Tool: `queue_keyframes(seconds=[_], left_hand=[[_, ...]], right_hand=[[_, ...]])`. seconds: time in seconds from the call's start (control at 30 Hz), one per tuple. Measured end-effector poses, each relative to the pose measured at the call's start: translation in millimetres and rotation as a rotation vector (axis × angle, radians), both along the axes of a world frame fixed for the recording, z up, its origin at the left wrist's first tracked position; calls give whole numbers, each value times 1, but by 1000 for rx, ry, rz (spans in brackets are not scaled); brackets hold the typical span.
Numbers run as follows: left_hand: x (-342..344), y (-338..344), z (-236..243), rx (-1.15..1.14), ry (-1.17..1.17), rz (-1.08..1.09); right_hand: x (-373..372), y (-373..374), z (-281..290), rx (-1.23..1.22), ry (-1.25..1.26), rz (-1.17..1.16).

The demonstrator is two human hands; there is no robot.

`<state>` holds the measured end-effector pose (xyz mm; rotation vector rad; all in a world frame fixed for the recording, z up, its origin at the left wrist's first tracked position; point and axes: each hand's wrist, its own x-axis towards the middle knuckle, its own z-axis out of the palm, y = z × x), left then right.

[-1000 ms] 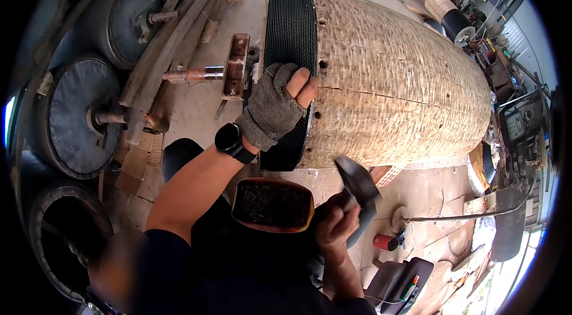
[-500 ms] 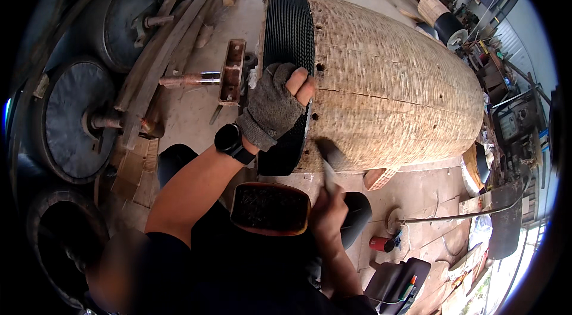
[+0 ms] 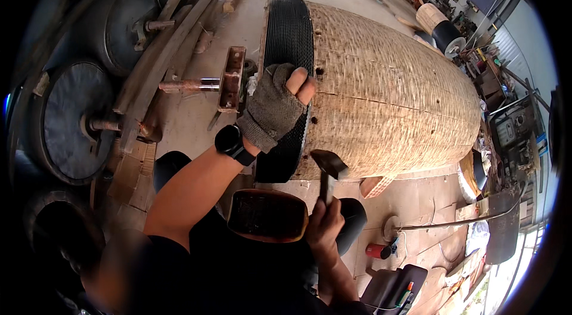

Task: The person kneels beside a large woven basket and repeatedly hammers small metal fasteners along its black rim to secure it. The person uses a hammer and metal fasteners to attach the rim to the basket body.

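My left hand (image 3: 277,103), in a grey fingerless glove, rests on the black ridged band (image 3: 288,32) round the left end of a big pale, rough-surfaced drum (image 3: 393,76); its fingers are curled at the band's right edge, and what they grip is hidden. My right hand (image 3: 325,222) holds a hammer (image 3: 329,165) by its handle, the head over the drum's lower left surface, near a row of dark holes. Below the band, at my lap, sits an oblong tub (image 3: 268,215) with dark contents.
Black metal rollers (image 3: 76,118) stack at left, beside long timbers (image 3: 161,64) and a rusty shaft bracket (image 3: 231,79). A wooden block (image 3: 375,185) is under the drum. A red can (image 3: 377,250) and a round-based stand (image 3: 390,228) are at lower right. Cluttered machinery (image 3: 512,118) lines the right.
The hammer in my right hand has swung left onto the drum's lower left area, blurred halfway through. My left hand stays at the band. The whole view has shifted slightly.
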<state>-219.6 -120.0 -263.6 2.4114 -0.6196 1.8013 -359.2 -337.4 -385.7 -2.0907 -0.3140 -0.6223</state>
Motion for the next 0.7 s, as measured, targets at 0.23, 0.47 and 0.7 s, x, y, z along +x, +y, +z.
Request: queue_keyframes(seconds=[0.23,0.47,0.7], left_hand=[[10,2,5,-45,-5,-18],[10,-2,19,-46,96,-9],[26,2,17,-32,107,36]], right_hand=[[24,4,5,-129,114,-121],[10,-16,15,-59,-301,-16],[5,-20,-44,-118,-24,-116]])
